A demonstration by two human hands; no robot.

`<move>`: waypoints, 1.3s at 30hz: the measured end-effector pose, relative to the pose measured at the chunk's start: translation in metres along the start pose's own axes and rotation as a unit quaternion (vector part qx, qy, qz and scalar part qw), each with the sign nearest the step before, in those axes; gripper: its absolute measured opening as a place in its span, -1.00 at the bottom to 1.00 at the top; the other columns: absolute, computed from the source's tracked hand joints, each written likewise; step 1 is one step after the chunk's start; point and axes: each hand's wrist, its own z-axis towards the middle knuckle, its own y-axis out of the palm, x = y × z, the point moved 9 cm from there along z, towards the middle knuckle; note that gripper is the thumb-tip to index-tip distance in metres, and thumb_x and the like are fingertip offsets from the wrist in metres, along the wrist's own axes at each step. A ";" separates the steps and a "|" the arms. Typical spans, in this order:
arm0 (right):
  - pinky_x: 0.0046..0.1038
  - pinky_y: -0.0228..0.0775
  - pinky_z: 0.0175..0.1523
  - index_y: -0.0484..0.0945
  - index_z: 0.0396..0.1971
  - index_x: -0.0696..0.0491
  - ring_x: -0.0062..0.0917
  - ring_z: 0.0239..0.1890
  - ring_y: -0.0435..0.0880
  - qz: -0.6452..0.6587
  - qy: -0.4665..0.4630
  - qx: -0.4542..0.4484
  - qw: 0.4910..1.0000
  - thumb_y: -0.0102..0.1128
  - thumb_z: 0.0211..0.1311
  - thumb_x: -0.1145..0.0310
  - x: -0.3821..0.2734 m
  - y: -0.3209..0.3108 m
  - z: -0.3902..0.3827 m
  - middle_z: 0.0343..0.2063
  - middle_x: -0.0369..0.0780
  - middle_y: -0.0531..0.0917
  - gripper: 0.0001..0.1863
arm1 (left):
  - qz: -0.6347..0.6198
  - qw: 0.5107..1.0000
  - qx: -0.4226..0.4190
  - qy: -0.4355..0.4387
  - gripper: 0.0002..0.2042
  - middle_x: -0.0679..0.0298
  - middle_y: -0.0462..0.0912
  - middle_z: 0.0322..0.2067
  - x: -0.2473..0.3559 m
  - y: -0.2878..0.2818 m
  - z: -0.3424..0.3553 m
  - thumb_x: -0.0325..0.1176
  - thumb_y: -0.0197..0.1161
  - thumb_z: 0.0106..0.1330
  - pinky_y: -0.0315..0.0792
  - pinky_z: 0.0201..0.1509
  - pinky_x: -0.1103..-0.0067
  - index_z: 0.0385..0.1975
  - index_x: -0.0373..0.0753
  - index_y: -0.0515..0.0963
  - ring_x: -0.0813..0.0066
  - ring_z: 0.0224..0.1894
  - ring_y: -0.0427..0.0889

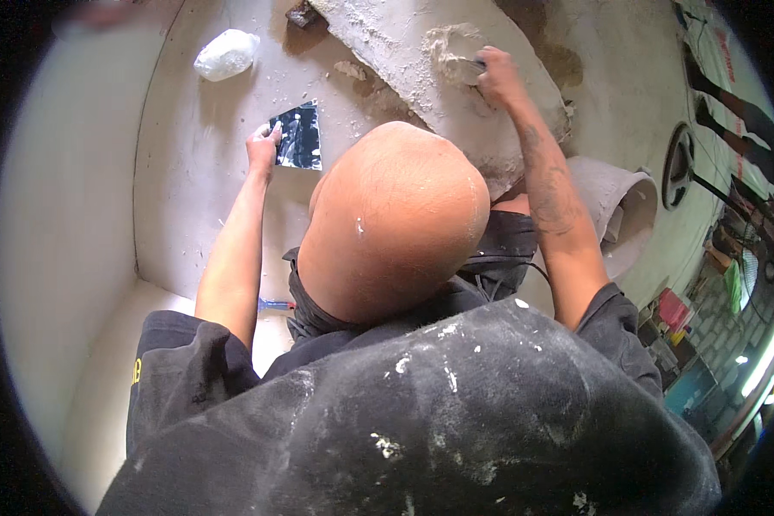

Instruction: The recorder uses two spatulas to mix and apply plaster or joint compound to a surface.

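Note:
My left hand (262, 148) grips the edge of a flat, dark square plate (298, 138) smeared with white, held over the dusty floor left of my raised knee. At the far right, my right hand (499, 77) is closed round the handle of a small tool. Only a short dark piece of it (478, 64) shows beside my fingers, so I cannot tell its exact kind. It meets a rough mound of wet, pale plaster (449, 53) on a large plaster-coated board (464, 112). Crumbs of plaster lie along the board's left edge.
A white plastic bag (227, 55) lies on the floor at the far left, near a pale wall (69, 198). A dark chunk (302, 14) sits by the board's far corner. On the right are a tipped, plaster-coated bucket (636, 215) and a dark wheel (678, 165).

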 end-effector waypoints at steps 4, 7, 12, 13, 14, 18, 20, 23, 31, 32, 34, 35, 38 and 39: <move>-0.27 0.38 -0.13 0.54 -0.45 0.11 -0.20 -0.23 0.52 0.003 0.016 0.021 1.000 0.04 -0.24 0.53 0.027 -0.030 0.018 -0.37 -0.12 0.54 -0.77 | -0.007 1.000 -0.006 -0.008 -0.85 0.47 0.50 -0.55 -0.005 0.001 0.003 -0.38 0.15 0.21 0.23 -0.44 0.73 -0.41 -0.35 0.54 0.75 -0.52 0.32; -0.26 0.38 -0.13 0.55 -0.44 0.09 -0.21 -0.21 0.52 -0.025 0.007 0.085 0.996 0.03 -0.22 0.51 0.029 -0.045 0.031 -0.33 -0.13 0.55 -0.77 | -0.005 0.999 0.016 0.027 -0.87 0.49 0.47 -0.60 0.002 -0.001 0.000 -0.40 0.16 0.20 0.22 -0.47 0.73 -0.46 -0.34 0.55 0.75 -0.56 0.29; -0.25 0.38 -0.11 0.56 -0.44 0.08 -0.23 -0.19 0.54 -0.059 0.008 0.095 0.994 0.01 -0.18 0.52 0.008 -0.015 0.027 -0.29 -0.11 0.56 -0.78 | -0.003 1.000 0.018 0.023 -0.86 0.48 0.47 -0.60 0.003 -0.001 -0.002 -0.39 0.16 0.20 0.20 -0.48 0.73 -0.49 -0.33 0.54 0.75 -0.56 0.29; -0.26 0.37 -0.10 0.56 -0.42 0.07 -0.23 -0.18 0.54 -0.070 0.026 0.044 0.996 0.01 -0.16 0.51 0.009 -0.001 0.025 -0.29 -0.11 0.57 -0.77 | -0.001 1.000 0.016 0.004 -0.86 0.48 0.47 -0.60 -0.002 -0.001 0.000 -0.39 0.16 0.20 0.20 -0.48 0.73 -0.49 -0.33 0.54 0.75 -0.56 0.29; -0.26 0.37 -0.08 0.57 -0.40 0.06 -0.23 -0.18 0.54 -0.079 0.036 -0.022 0.996 0.01 -0.15 0.51 0.011 0.012 0.020 -0.30 -0.11 0.57 -0.76 | -0.011 1.000 0.010 0.000 -0.86 0.48 0.47 -0.58 -0.005 0.000 0.001 -0.39 0.15 0.21 0.20 -0.47 0.72 -0.46 -0.33 0.54 0.74 -0.55 0.29; -0.28 0.37 -0.06 0.58 -0.36 0.04 -0.22 -0.18 0.54 -0.086 0.021 -0.083 0.993 0.00 -0.14 0.50 0.022 0.004 0.015 -0.32 -0.12 0.58 -0.73 | 0.024 1.000 0.006 -0.017 -0.87 0.48 0.47 -0.55 -0.016 -0.002 0.010 -0.40 0.13 0.22 0.20 -0.44 0.73 -0.42 -0.33 0.55 0.74 -0.53 0.28; -0.29 0.37 -0.06 0.59 -0.33 0.03 -0.19 -0.19 0.53 -0.019 0.040 -0.053 0.998 -0.02 -0.14 0.50 0.033 -0.018 0.022 -0.33 -0.10 0.59 -0.70 | 0.028 1.000 -0.006 0.001 -0.87 0.48 0.48 -0.55 -0.014 -0.001 0.011 -0.40 0.13 0.22 0.20 -0.43 0.73 -0.41 -0.33 0.55 0.74 -0.52 0.29; -0.30 0.37 -0.07 0.58 -0.31 0.02 -0.19 -0.19 0.54 -0.038 0.040 -0.032 0.998 -0.01 -0.17 0.51 0.043 -0.037 0.037 -0.32 -0.10 0.59 -0.67 | 0.048 0.999 -0.002 0.000 -0.87 0.49 0.48 -0.53 -0.013 -0.002 0.006 -0.41 0.12 0.22 0.21 -0.41 0.73 -0.40 -0.33 0.55 0.75 -0.51 0.30; -0.29 0.35 -0.07 0.58 -0.35 0.03 -0.21 -0.14 0.51 -0.019 0.019 0.035 0.999 -0.05 -0.19 0.59 0.017 0.001 0.037 -0.19 -0.13 0.55 -0.66 | -0.002 1.000 0.005 -0.009 -0.89 0.47 0.48 -0.54 -0.006 0.000 0.003 -0.44 0.12 0.19 0.22 -0.40 0.72 -0.42 -0.34 0.54 0.74 -0.48 0.31; -0.29 0.35 -0.06 0.58 -0.33 0.02 -0.21 -0.14 0.51 -0.040 0.014 -0.010 0.999 -0.04 -0.20 0.59 0.017 0.008 0.034 -0.18 -0.13 0.55 -0.65 | 0.013 1.000 0.002 -0.011 -0.89 0.47 0.48 -0.54 -0.005 0.000 0.002 -0.44 0.13 0.19 0.22 -0.40 0.73 -0.41 -0.34 0.54 0.74 -0.48 0.32; -0.31 0.36 -0.08 0.59 -0.33 0.02 -0.21 -0.17 0.52 -0.068 -0.003 -0.057 0.996 -0.03 -0.24 0.60 0.019 0.007 0.033 -0.23 -0.10 0.57 -0.63 | 0.013 1.000 -0.005 -0.015 -0.88 0.47 0.48 -0.54 -0.003 0.001 0.001 -0.42 0.13 0.20 0.22 -0.41 0.72 -0.42 -0.34 0.54 0.74 -0.49 0.31; -0.31 0.36 -0.08 0.59 -0.33 0.02 -0.21 -0.17 0.52 -0.065 -0.013 -0.034 0.997 -0.03 -0.24 0.60 0.022 -0.005 0.035 -0.23 -0.10 0.57 -0.63 | 0.012 1.000 -0.006 -0.010 -0.88 0.47 0.48 -0.54 0.000 0.002 0.001 -0.42 0.13 0.20 0.22 -0.41 0.72 -0.42 -0.34 0.54 0.74 -0.49 0.31; -0.34 0.36 -0.11 0.59 -0.37 0.06 -0.21 -0.22 0.55 -0.052 0.024 -0.143 0.988 -0.06 -0.26 0.60 0.046 -0.012 0.050 -0.35 -0.07 0.59 -0.64 | 0.014 1.000 0.017 -0.003 -0.86 0.46 0.49 -0.54 0.005 -0.001 -0.003 -0.41 0.13 0.20 0.23 -0.41 0.72 -0.39 -0.37 0.54 0.73 -0.50 0.30; -0.32 0.37 -0.07 0.59 -0.33 0.02 -0.21 -0.18 0.54 -0.033 0.043 -0.125 0.991 -0.04 -0.23 0.56 0.054 -0.021 0.057 -0.29 -0.09 0.58 -0.64 | 0.013 1.000 0.018 -0.002 -0.86 0.46 0.49 -0.54 0.006 0.000 -0.003 -0.41 0.13 0.20 0.23 -0.41 0.72 -0.39 -0.37 0.54 0.73 -0.50 0.30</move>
